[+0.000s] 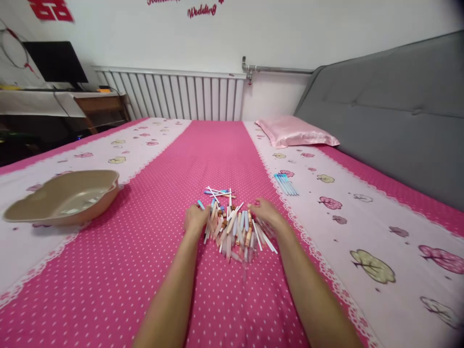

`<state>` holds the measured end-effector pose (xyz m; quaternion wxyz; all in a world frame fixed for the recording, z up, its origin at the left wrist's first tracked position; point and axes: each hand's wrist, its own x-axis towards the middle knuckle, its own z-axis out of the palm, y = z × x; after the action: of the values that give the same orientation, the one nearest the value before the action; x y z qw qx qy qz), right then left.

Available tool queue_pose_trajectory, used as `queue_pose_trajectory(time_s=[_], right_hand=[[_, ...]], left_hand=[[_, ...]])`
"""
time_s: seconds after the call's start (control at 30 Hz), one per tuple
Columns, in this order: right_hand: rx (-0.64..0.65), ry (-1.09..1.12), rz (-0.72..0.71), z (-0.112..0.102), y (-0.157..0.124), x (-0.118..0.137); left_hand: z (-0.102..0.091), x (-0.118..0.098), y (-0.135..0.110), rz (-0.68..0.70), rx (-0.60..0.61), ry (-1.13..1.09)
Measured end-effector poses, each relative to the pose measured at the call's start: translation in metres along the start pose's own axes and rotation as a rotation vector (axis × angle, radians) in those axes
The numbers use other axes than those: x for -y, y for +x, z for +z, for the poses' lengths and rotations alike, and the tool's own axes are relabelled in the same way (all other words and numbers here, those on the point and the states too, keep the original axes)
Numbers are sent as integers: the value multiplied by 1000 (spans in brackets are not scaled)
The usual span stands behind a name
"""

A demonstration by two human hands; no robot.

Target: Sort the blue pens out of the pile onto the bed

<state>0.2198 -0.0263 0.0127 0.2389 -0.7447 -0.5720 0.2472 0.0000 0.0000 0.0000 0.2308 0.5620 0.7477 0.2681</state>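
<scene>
A bed (145, 270) fills the view, its sheet deep pink with white dots down the middle and pale bands printed with trees at either side. At 3 o'clock rises a grey padded headboard (391, 130); a pink pillow (295, 131) lies at 1 o'clock. At 12 o'clock a white radiator (174, 96) stands against the white wall (145, 34), which carries red lettering, with a metal pipe (279, 69) running right. At 10 o'clock a wooden desk (99, 104) holds a dark monitor (54, 62). The light is even and soft.
</scene>
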Motion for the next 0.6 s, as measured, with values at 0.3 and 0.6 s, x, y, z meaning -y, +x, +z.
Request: queue_pose_trajectory(time_s=[0.3,0.6], right_hand=[[6,-46,-129,10,-4,-2],[34,-102,-169,6,5,-1]], left_hand=[[5,10,-4,159,-35,-42],[3,13,1,273,-47,-31]])
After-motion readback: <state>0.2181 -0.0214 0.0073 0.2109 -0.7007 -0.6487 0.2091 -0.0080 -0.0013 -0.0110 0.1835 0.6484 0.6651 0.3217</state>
